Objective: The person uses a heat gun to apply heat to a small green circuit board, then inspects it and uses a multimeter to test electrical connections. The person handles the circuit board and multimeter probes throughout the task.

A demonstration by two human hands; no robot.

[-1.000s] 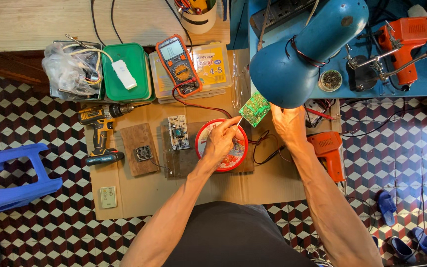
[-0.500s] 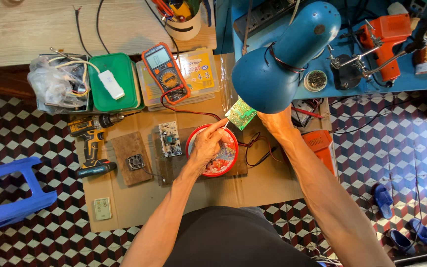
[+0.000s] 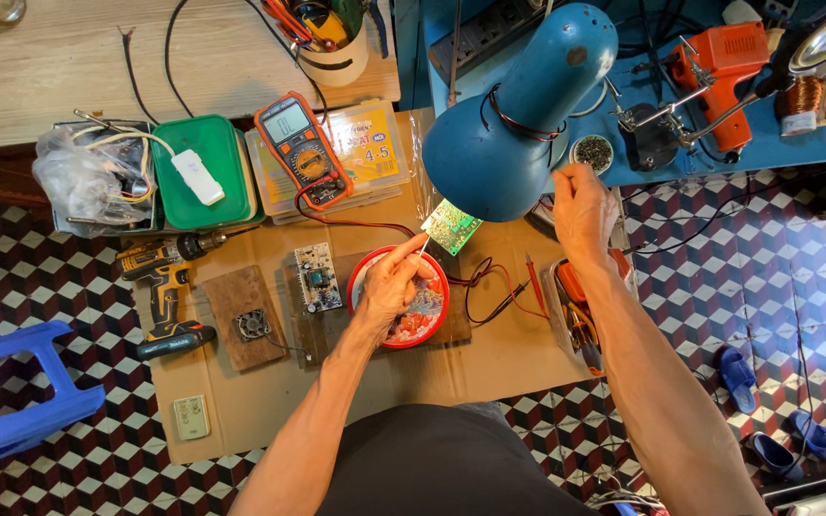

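My left hand (image 3: 396, 283) hovers over a red bowl (image 3: 437, 320) of small parts on the cardboard mat (image 3: 509, 363). Its fingertips pinch the lower corner of a small green circuit board (image 3: 452, 227), held just under the shade of the blue desk lamp (image 3: 518, 124). My right hand (image 3: 581, 203) is raised to the right of the lamp with curled fingers and nothing visible in it. It is close to a small round tin (image 3: 593, 153) at the edge of the blue bench. A red probe (image 3: 532, 272) and its leads lie between the hands.
An orange multimeter (image 3: 300, 153) lies on a parts box next to a green container (image 3: 205, 172). A cordless drill (image 3: 160, 287), a small power board (image 3: 316, 277) and a wood block with a fan (image 3: 250, 323) lie left. An orange solder gun (image 3: 724, 67) lies back right, a blue stool (image 3: 2, 392) far left.
My right hand has left the circuit board and moved right and up beside the lamp. My left hand has shifted from the bowl to pinch the board's corner.
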